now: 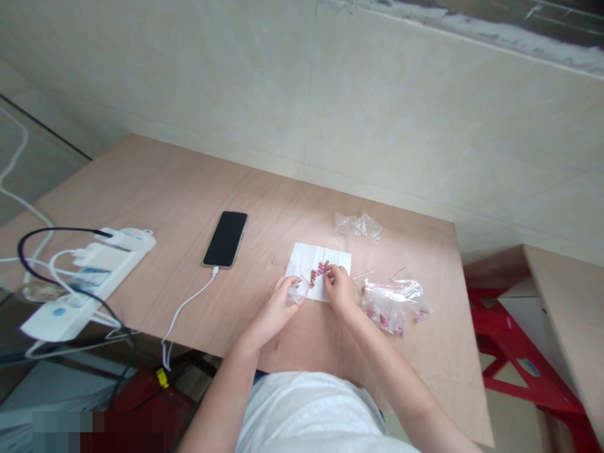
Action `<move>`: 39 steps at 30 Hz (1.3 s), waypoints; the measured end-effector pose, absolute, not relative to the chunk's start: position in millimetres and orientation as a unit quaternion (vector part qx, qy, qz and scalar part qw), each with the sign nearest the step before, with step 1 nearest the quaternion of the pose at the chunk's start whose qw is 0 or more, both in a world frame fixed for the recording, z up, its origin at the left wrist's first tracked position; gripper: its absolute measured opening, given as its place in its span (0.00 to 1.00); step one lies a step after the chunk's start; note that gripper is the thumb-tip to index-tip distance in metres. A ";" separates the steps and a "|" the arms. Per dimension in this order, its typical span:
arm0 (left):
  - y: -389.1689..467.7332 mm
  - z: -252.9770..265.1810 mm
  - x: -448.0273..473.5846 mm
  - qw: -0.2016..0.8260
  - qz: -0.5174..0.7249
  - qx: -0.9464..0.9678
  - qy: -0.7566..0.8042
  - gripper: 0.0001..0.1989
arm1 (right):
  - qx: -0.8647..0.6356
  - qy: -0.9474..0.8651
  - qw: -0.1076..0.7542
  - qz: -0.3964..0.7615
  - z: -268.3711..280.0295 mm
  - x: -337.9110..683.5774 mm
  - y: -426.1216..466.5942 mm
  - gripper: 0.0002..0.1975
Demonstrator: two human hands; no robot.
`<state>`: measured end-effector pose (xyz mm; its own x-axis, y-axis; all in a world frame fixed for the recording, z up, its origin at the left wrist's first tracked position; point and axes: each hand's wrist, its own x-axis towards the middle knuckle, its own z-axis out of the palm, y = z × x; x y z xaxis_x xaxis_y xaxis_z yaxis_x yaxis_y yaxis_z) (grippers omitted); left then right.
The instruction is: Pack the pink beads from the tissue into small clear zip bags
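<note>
My left hand (pixel 285 294) is closed on a small clear plastic bag (pixel 298 290) at the left edge of a white paper sheet (pixel 302 257). On the sheet lies a little heap of pink and gold-brown pieces (pixel 319 270), too small to name for sure. My right hand (pixel 338 288) reaches in from the right, its fingertips pinched together at the heap's edge; whatever they hold is hidden. Right of that hand, a pile of clear zip bags (pixel 387 302) holds more of the pink pieces. Behind it rest other clear bags (pixel 359 226) that look unfilled.
A black phone (pixel 225 239) lies left of the sheet, plugged into a white cable (pixel 185 304). Farther left is a white power strip (pixel 94 283) with tangled cords. The wooden table (pixel 179 176) meets the wall. Red stools (pixel 514 365) stand beyond its right edge.
</note>
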<state>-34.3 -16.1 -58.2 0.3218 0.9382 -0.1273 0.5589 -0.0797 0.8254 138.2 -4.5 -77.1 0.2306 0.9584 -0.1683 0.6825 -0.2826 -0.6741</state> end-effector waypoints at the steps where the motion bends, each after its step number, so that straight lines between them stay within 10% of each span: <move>1: -16.2 -58.6 -34.5 0.415 0.227 0.699 0.536 0.19 | -0.750 -0.547 0.237 0.288 -76.1 138.9 -3.8 0.07; 19: -19.0 -62.2 -34.1 0.422 0.233 0.690 0.540 0.19 | -0.614 -0.542 0.395 0.416 -50.3 118.9 -20.1 0.07; 39: -15.9 -51.1 -35.0 0.446 0.215 0.676 0.546 0.18 | -0.710 -0.592 0.233 0.302 -80.4 137.3 5.6 0.05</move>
<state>-35.0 -15.9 -51.1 0.3117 0.9299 -0.1954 0.5466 -0.0073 0.8374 137.3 5.6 -80.4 0.1176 0.9812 -0.1531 0.7003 -0.1912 -0.6877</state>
